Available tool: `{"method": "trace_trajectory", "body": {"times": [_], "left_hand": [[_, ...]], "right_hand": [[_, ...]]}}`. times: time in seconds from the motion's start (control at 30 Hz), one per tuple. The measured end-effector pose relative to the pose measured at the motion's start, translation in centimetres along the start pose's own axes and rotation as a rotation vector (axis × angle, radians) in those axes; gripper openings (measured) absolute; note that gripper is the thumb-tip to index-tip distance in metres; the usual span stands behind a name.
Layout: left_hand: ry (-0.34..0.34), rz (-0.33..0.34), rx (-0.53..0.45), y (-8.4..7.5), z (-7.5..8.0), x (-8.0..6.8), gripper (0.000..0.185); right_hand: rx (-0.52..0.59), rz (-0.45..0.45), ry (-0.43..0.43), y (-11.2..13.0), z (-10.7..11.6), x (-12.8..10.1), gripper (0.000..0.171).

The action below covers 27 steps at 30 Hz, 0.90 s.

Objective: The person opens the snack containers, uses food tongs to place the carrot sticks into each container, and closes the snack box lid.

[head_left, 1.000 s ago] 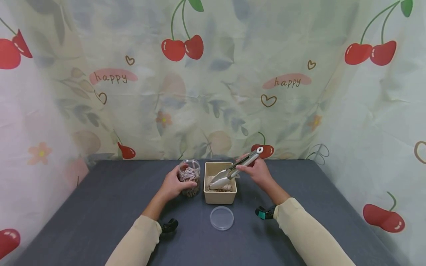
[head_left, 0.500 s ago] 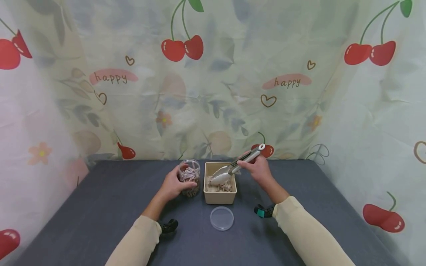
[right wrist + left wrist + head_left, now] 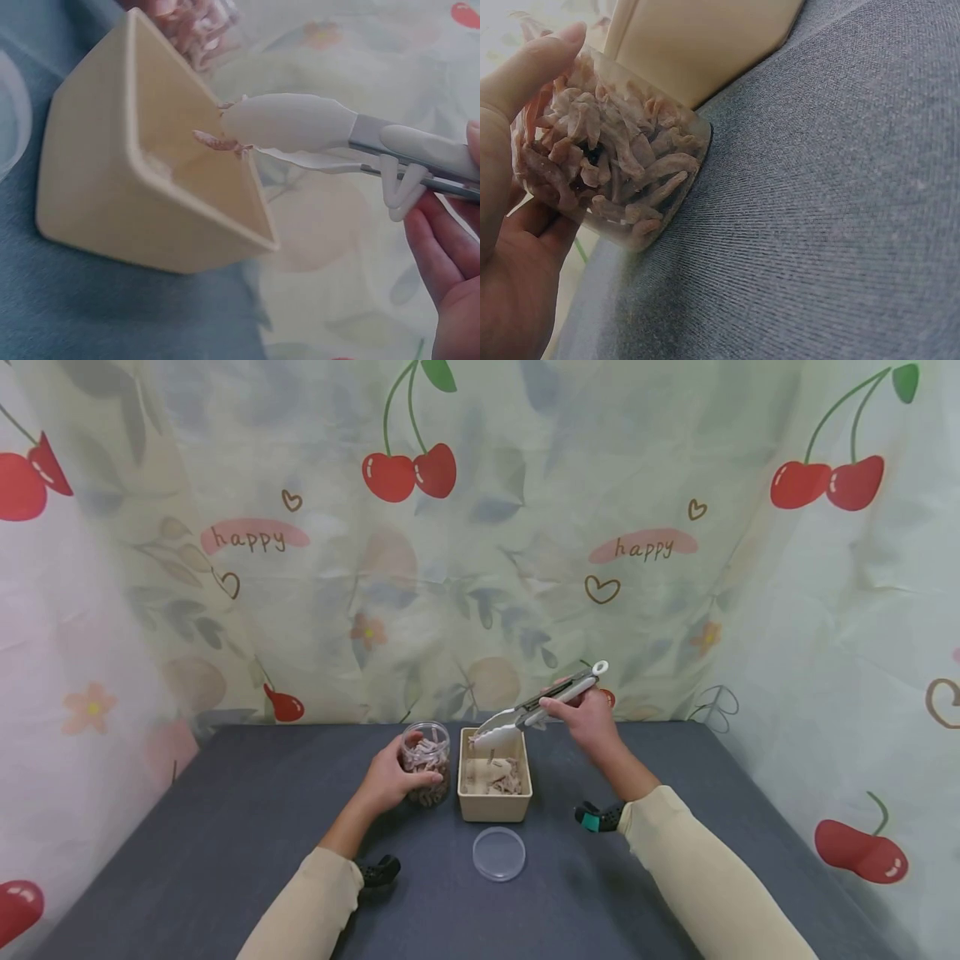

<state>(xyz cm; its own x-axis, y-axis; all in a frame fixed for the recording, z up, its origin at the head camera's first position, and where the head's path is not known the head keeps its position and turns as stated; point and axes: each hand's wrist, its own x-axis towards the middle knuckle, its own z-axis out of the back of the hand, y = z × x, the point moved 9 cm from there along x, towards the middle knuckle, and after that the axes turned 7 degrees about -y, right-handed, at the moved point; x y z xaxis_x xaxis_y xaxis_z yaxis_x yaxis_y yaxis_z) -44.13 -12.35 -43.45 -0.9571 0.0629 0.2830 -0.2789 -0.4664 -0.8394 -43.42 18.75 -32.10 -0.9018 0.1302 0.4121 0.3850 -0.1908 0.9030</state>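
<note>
A few pale strips [image 3: 216, 140] are hanging pinched in the tips of the tongs [image 3: 534, 710], just above the far end of the beige box [image 3: 494, 807]. The right hand [image 3: 589, 723] is squeezing the tongs nearly closed. Just left of the box, the left hand [image 3: 388, 779] is curling round the clear jar [image 3: 426, 762] of strips. A round lid [image 3: 498, 853] is lying on the grey table [image 3: 225, 827] in front of the box.

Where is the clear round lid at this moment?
In the head view the clear lid lies flat on the grey table, just in front of the beige box, between the person's two forearms.
</note>
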Motion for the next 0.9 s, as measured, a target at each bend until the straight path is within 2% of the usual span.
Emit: {"method": "trace_trajectory", "body": {"times": [0.33,0.57,0.9], "left_hand": [[-0.001,-0.008,-0.003,-0.2,0.0,0.0,0.084],[-0.001,-0.005,0.008,-0.3,0.1,0.0,0.084],[-0.006,-0.012,0.002,-0.3,0.1,0.0,0.084]], "right_hand": [[0.017,0.007,0.006,2.6,-0.7,1.2,0.033],[0.104,0.047,-0.001,4.7,-1.7,2.0,0.037],[0.181,0.098,0.038,6.2,-4.5,1.8,0.030]]}}
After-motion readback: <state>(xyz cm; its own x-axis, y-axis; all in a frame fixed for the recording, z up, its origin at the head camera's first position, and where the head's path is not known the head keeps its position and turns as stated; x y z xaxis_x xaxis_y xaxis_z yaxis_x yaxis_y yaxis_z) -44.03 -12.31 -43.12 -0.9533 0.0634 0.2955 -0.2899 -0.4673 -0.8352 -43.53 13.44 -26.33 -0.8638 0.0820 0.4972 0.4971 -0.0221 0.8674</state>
